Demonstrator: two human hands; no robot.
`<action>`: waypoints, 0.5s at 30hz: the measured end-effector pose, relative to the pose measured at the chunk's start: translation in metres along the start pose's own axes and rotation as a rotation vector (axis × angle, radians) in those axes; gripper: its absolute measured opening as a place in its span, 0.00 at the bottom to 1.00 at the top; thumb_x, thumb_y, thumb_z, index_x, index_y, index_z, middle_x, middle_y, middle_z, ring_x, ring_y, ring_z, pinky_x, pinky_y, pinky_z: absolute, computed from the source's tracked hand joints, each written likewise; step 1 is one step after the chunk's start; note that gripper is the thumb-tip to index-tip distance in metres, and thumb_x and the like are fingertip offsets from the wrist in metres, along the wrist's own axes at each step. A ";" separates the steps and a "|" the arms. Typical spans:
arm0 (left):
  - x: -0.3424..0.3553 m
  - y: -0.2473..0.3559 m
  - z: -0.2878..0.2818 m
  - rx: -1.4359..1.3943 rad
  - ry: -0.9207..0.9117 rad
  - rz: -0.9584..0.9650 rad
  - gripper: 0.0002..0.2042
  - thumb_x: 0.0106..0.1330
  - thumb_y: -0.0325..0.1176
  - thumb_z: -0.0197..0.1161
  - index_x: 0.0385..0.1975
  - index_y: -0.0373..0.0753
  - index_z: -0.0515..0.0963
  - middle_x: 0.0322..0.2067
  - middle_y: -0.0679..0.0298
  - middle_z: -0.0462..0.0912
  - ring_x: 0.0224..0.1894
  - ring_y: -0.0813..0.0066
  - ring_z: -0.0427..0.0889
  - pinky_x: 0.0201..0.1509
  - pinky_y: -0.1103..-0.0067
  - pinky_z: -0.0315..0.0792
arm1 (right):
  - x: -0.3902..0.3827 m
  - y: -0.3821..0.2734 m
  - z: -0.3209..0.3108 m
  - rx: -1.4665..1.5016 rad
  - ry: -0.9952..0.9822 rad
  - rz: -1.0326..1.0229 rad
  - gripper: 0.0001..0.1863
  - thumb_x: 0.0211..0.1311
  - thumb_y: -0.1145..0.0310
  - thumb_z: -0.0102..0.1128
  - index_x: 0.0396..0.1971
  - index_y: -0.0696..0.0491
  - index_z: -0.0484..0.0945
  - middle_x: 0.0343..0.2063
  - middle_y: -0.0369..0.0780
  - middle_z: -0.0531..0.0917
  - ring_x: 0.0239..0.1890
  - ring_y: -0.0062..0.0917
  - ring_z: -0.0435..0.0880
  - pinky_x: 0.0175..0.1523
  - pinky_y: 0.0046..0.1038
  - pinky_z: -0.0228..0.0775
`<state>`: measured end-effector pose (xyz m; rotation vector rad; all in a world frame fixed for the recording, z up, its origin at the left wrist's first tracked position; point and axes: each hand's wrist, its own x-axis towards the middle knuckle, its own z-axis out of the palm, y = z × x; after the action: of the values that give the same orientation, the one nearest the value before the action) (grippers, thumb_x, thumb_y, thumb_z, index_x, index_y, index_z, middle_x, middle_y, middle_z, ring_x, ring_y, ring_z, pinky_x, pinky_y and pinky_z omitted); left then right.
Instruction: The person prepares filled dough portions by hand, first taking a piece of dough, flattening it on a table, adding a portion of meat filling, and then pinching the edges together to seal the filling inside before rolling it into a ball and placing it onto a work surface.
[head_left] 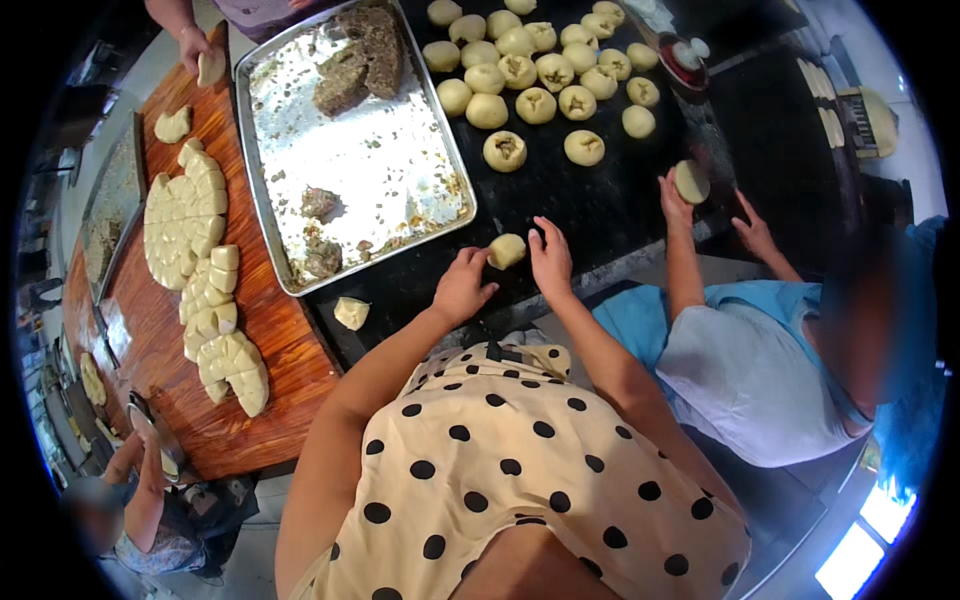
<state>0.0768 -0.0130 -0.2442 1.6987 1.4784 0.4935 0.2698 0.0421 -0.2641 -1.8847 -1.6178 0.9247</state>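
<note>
My left hand (462, 287) and my right hand (550, 260) rest on the black table (560, 200), one on each side of a pale dough ball (506, 250). Both hands touch or nearly touch the ball; the left fingers curl at its left edge, the right hand lies flat beside it. A small flattened dough piece (351, 313) lies left of my left hand. Further away stand several filled dough balls (535, 70).
A metal tray (380, 170) with dark filling scraps sits left of the balls. Cut dough slabs (190, 225) lie on a wooden board (270, 330). A person in blue at right holds a dough ball (691, 181). Another person's hand (195, 50) reaches in at top left.
</note>
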 end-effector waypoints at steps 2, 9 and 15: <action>-0.016 -0.011 0.007 -0.047 0.037 -0.078 0.26 0.59 0.32 0.69 0.59 0.38 0.71 0.52 0.51 0.73 0.51 0.50 0.78 0.55 0.67 0.76 | 0.002 -0.001 0.004 -0.133 -0.008 0.007 0.22 0.73 0.57 0.49 0.59 0.54 0.73 0.63 0.46 0.72 0.66 0.41 0.68 0.68 0.40 0.60; -0.077 -0.046 -0.006 -0.377 0.075 -0.317 0.15 0.63 0.30 0.66 0.48 0.33 0.79 0.43 0.53 0.82 0.40 0.62 0.86 0.45 0.72 0.80 | 0.043 -0.017 0.060 -0.280 0.123 0.055 0.32 0.74 0.49 0.43 0.66 0.59 0.65 0.70 0.55 0.59 0.73 0.46 0.54 0.76 0.40 0.44; -0.114 -0.050 -0.023 -0.500 0.112 -0.403 0.12 0.66 0.29 0.64 0.47 0.32 0.79 0.41 0.54 0.84 0.39 0.65 0.86 0.45 0.74 0.80 | 0.014 -0.027 0.091 -0.646 0.138 -0.098 0.36 0.72 0.48 0.44 0.71 0.57 0.57 0.72 0.55 0.52 0.76 0.46 0.46 0.77 0.44 0.36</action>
<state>0.0013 -0.1142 -0.2447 0.9711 1.5643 0.6753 0.1840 0.0546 -0.3060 -2.1794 -2.0598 0.2217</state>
